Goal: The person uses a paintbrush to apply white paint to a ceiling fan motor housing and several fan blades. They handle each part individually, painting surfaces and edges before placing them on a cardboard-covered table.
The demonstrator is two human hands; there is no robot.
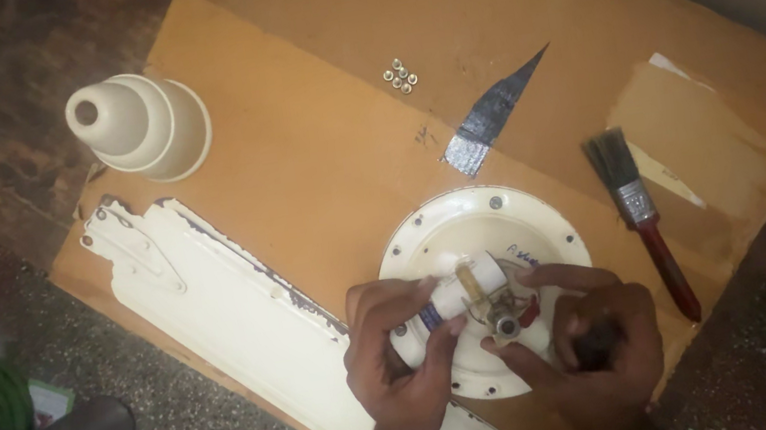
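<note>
Fingers of the left hand (395, 365) pinch a white capacitor (460, 292) over the fan motor (477, 231); the right hand (589, 341) is curled.

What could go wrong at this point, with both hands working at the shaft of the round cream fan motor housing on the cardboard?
1. The small pile of loose metal nuts lies unguarded on the brown cardboard sheet; a nudge could scatter them.
2. The left hand pinches a white cylindrical part at the round cream fan motor housing; it might slip free.
3. The right hand works near the red-handled paintbrush, which could get knocked.
</note>
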